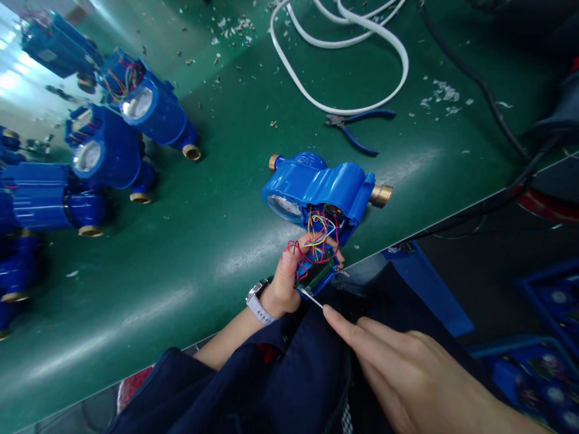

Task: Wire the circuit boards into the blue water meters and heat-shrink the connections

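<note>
A blue water meter [316, 187] with brass threaded ends lies at the table's front edge, its housing open and coloured wires [320, 228] coming out. Those wires lead to a small blue cover with a green circuit board [317, 274]. My left hand [286, 277], a watch on its wrist, is closed around this cover. My right hand [384, 349] grips a thin tool with a slim metal shaft [312, 298], probably a screwdriver; its handle is hidden in the palm. The shaft's tip touches the cover's near left corner.
Several more blue water meters [108, 147] stand at the left. Cutting pliers [357, 126] and a looped white cable [402, 60] lie beyond the meter. Small screws and white scraps are scattered at the back. Blue crates [525, 355] with meters stand low at the right.
</note>
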Demonstrator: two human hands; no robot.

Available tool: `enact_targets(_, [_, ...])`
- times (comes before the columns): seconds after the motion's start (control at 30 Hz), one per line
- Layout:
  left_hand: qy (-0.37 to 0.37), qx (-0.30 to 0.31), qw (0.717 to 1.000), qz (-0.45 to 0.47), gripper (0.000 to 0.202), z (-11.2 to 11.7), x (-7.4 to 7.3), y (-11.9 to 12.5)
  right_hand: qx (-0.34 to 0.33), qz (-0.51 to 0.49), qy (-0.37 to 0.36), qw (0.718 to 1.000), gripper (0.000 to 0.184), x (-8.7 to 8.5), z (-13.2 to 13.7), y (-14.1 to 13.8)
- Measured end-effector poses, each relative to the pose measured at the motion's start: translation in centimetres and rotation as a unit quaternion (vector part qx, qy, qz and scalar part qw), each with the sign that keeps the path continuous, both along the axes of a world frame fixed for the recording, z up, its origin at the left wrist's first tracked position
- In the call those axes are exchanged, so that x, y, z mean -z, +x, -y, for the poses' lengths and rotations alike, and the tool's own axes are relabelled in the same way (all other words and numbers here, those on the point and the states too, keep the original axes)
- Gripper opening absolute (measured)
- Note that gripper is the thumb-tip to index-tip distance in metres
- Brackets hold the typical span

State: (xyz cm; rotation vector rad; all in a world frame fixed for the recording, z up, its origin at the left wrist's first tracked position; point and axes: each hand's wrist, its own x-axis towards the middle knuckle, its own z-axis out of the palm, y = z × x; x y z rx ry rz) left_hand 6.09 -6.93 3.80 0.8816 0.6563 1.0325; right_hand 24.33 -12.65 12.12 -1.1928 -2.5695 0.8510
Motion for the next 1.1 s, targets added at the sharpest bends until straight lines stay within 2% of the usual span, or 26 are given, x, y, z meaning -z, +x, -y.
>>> enact_targets(0.07, [0.001,0.002,1.0,-0.007,0.061,0.0,-0.2,0.0,0.0,-0.006,-0.016,1.0,0.064,0.1,0.0,0.1])
enact_targets(0.17, [-0.002,0.01,1.0,-0.02,0.062,-0.1,-0.5,0.0,-0.018,0.015,0.032,0.999,0.069,0.1,-0.1,0.2])
enact_targets(0.23, [-0.007,0.01,1.0,-0.023,0.062,-0.1,-0.6,0.0,-0.02,0.005,0.037,0.999,0.067,0.2,-0.2,0.1])
enact_targets(0.37, [-0.013,0.001,1.0,-0.006,0.058,-0.1,-0.5,0.1,0.038,-0.1,-0.066,0.992,0.051,0.5,-0.3,-0.2])
enact_targets(0.4, [-0.012,-0.005,1.0,-0.001,0.057,-0.1,-0.4,0.1,0.043,-0.11,-0.07,0.991,0.05,0.6,-0.3,-0.2])
enact_targets(0.53, [-0.008,-0.024,1.0,0.005,0.054,0.0,-0.3,0.2,-0.013,-0.034,0.055,0.998,0.057,1.1,-0.3,0.1])
enact_targets(0.6, [-0.012,-0.016,1.0,0.009,0.056,0.0,-0.3,0.2,-0.025,-0.021,0.069,0.997,0.059,1.2,-0.4,0.2])
enact_targets(0.67, [-0.017,-0.011,1.0,0.02,0.057,0.1,-0.3,0.2,0.006,-0.071,-0.007,0.997,0.056,1.2,-0.4,0.0])
enact_targets(0.73, [-0.027,-0.016,0.999,0.028,0.055,0.1,-0.4,0.2,0.058,-0.143,-0.112,0.982,0.051,1.2,-0.5,-0.3])
enact_targets(0.8, [-0.047,-0.019,0.998,0.031,0.054,0.0,-0.5,0.2,0.082,-0.179,-0.167,0.966,0.048,1.1,-0.6,-0.7])
enact_targets(0.87, [-0.081,-0.029,0.996,0.029,0.056,-0.2,-0.8,0.2,0.07,-0.161,-0.16,0.971,0.05,1.1,-0.9,-0.9])
enact_targets(1.0, [-0.15,-0.091,0.984,-0.008,0.063,-0.8,-1.3,0.3,0.034,-0.063,-0.11,0.991,0.053,0.7,-1.7,-0.9])
enact_targets(1.1, [-0.158,-0.078,0.984,-0.001,0.064,-1.0,-1.6,0.4,0.018,-0.017,-0.088,0.996,0.057,0.7,-2.3,-1.0])
